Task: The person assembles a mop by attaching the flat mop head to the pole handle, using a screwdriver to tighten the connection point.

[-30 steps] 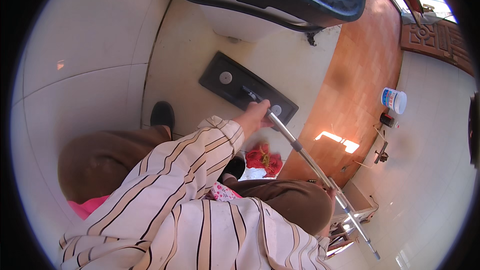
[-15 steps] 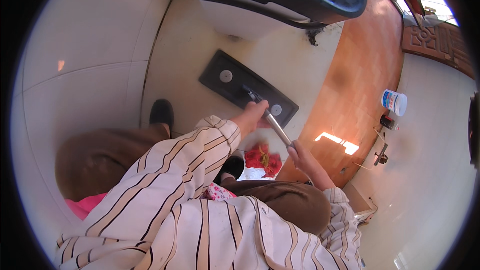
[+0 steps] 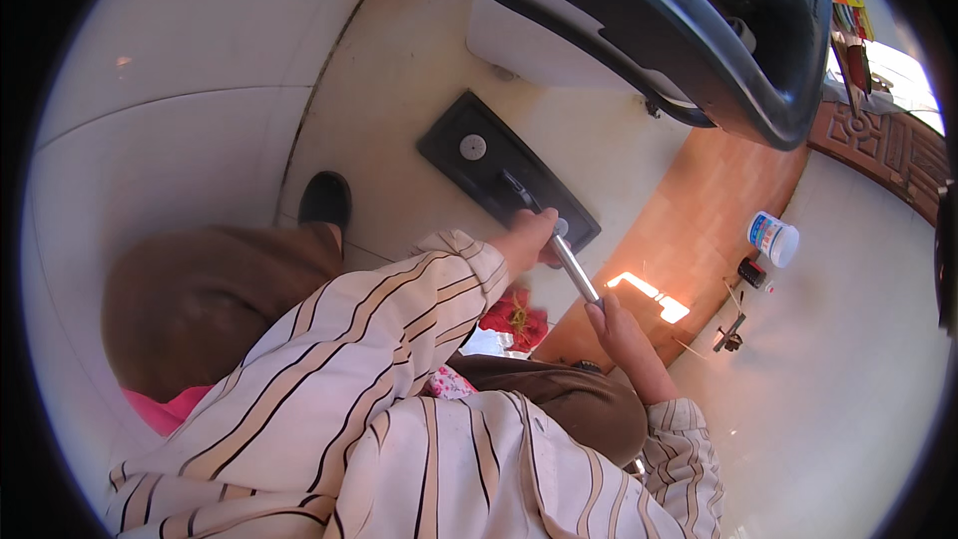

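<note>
A flat black mop head lies on the pale floor in front of me, with a metal handle rising from it toward my body. My left hand is closed around the handle near the mop head. My right hand grips the same handle lower in the picture, closer to me. My striped sleeves and brown trousers fill the lower middle. Some red cloth shows just below my left hand.
A black and white toilet stands at the top. My black shoe rests on the floor at left. A white jar and small dark items sit at right by an orange-brown floor band. A carved wooden edge runs far right.
My right hand has come in and taken hold of the metal handle, which earlier stretched long toward the lower right. The handle now looks short between my two hands.
</note>
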`<state>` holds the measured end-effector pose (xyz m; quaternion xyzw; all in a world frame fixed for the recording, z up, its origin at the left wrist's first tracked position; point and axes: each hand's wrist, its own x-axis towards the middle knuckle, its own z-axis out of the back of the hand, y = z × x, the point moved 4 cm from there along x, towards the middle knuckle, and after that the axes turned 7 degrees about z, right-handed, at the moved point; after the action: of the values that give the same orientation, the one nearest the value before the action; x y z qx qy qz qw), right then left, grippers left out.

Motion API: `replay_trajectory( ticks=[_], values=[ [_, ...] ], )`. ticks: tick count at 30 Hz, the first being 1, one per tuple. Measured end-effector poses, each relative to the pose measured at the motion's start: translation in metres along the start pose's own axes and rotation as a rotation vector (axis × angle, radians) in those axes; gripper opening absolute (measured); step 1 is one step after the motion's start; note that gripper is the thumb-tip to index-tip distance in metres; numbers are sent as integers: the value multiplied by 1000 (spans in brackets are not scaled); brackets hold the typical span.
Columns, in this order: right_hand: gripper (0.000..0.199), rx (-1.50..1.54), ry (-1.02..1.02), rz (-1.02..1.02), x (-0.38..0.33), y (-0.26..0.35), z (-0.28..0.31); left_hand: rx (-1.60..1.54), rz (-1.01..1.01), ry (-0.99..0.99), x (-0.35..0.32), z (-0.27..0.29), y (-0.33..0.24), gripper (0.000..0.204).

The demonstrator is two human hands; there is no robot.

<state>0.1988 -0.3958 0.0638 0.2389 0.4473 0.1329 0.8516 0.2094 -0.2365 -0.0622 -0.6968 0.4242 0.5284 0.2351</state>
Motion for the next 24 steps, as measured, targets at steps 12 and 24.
replay_trajectory(
  ticks=[12, 24],
  values=[
    [38, -62, 154, -107, 15, 35, 31, -258, -30, -124, -3, -3, -9, 20],
    [33, -162, 292, -363, 25, 70, 37, -508, -66, -70, 0, -4, -7, 13]
  ],
)
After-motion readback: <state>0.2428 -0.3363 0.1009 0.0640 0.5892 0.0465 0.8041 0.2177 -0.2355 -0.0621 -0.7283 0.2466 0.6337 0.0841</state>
